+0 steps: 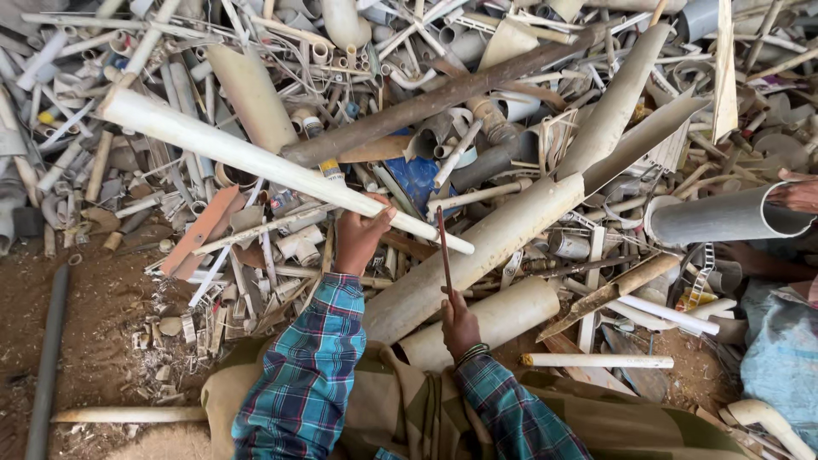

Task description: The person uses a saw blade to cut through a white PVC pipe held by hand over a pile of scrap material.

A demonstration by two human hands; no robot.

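My left hand (358, 238) grips a long white plastic pipe (239, 155) that slants from the upper left down to the middle of the heap. Its lower end sticks out just past my fingers. My right hand (458, 324) holds a thin brown stick (444, 251) nearly upright, its tip near the white pipe's end. Both arms wear blue plaid sleeves. Just under the hands lies a thick cream pipe (486, 247), set diagonally.
A big heap of scrap plastic pipes, strips and fittings fills the view. A long brown pipe (443, 98) crosses the top. A wide grey pipe (724, 217) lies at right beside another person's hand (797, 196). Bare dirt (94, 341) shows at lower left.
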